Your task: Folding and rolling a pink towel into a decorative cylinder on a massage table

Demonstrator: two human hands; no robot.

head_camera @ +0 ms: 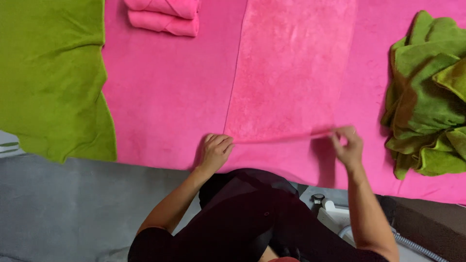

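A light pink towel [291, 68] lies stretched out lengthwise on a bright pink cloth [170, 92] that covers the surface. My left hand [215, 151] pinches the towel's near left corner. My right hand [347, 145] pinches its near right corner. The near edge is lifted a little and pulled taut between both hands. The towel's far end runs out of view at the top.
Two folded pink towels [165, 14] are stacked at the top. A crumpled pile of green towels [429, 97] sits at the right. A large green cloth [48, 77] covers the left. Grey surface [73, 208] lies near me at lower left.
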